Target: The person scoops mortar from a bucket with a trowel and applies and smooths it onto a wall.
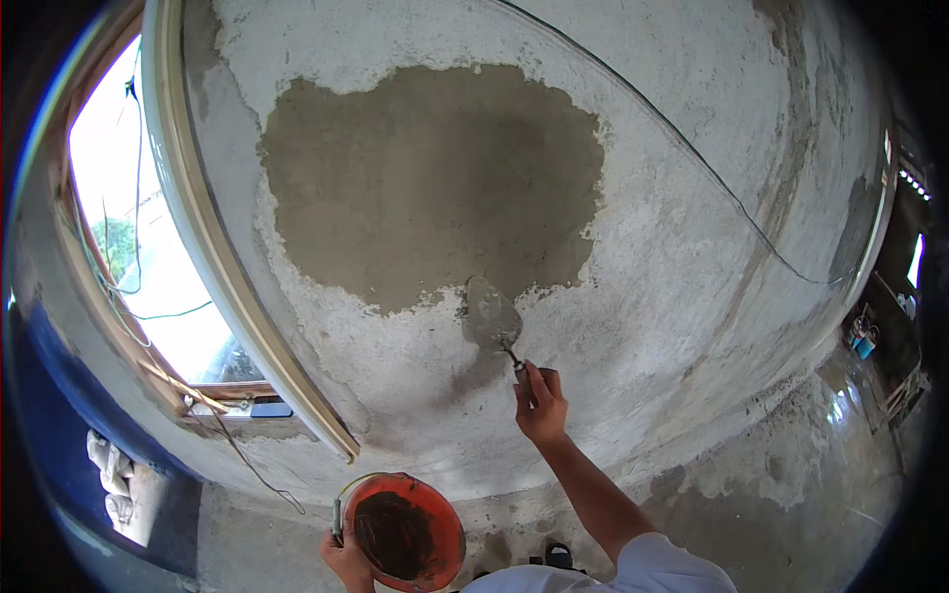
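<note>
My right hand is closed on the handle of a metal trowel, whose blade lies at the lower edge of a patch of fresh grey plaster on the rough whitish wall. Low in the view, my left hand grips an orange bucket at the side where its handle is. Dark grey mortar coats the inside of the bucket.
At left are a window with loose wires, a pale trim strip and a dark blue surface with white bundles. A cable crosses the upper wall. Small items stand at far right above the wet-patched floor.
</note>
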`<state>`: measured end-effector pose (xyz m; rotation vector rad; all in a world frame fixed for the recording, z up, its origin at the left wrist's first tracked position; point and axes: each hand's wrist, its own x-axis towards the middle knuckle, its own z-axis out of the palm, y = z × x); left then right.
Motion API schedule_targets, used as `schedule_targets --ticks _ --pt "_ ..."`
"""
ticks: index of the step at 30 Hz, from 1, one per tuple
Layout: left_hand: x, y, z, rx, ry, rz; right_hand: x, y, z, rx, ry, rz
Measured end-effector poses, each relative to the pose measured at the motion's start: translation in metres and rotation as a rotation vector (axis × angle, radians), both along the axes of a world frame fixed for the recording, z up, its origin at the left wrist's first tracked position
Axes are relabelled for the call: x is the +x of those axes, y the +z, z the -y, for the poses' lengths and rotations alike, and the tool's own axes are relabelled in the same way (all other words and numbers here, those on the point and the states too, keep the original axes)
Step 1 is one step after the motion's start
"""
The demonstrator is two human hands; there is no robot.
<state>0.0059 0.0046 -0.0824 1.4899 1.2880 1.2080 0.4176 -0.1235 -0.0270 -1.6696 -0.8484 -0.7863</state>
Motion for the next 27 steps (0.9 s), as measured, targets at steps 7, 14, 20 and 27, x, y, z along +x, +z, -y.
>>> schedule_targets --ticks 7,14,20,27 --pt "-0.019 -0.022 -0.018 -0.044 0.016 0.1 -0.022 -0.031 0.008 -0.182 0.11 0.063" --pt "-0.013 -0.015 -0.017 0.011 -0.036 -0.029 0.006 0.013 -0.002 0.002 0.007 0.021" --pt "-0.007 -0.02 -0.02 0.026 0.026 -0.004 -0.005 -0.006 0.011 -0.183 0.095 0.133" --pt "0.014 -0.009 -0.014 0.011 -0.005 -0.001 0.008 0.032 0.002 -0.047 0.049 0.078"
